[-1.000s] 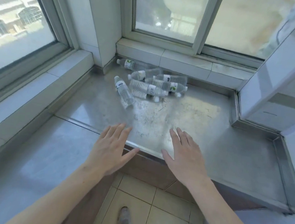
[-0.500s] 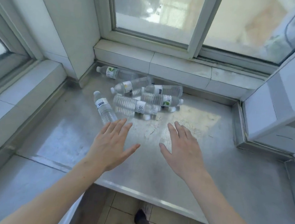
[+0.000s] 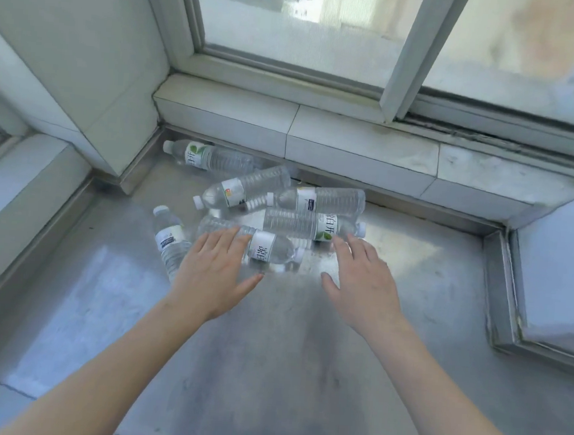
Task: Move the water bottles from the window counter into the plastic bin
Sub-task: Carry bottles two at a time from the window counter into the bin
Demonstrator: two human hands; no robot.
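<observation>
Several clear water bottles lie on their sides in a heap on the steel window counter, near its back left corner. My left hand is spread flat, fingers over the nearest bottle; whether it touches is unclear. A small bottle lies just left of that hand. My right hand is open, its fingertips at the cap end of the green-leaf bottle. Behind lie three more: one, one and one by the wall. No plastic bin is in view.
A tiled sill and window frame close off the back. A white pillar stands at the back left, a raised ledge runs along the left, and a white box-shaped wall block juts in on the right.
Both hands have moved forward over the counter from its front edge to the bottle heap. The view has closed in on the bottles; the bottles themselves have not moved.
</observation>
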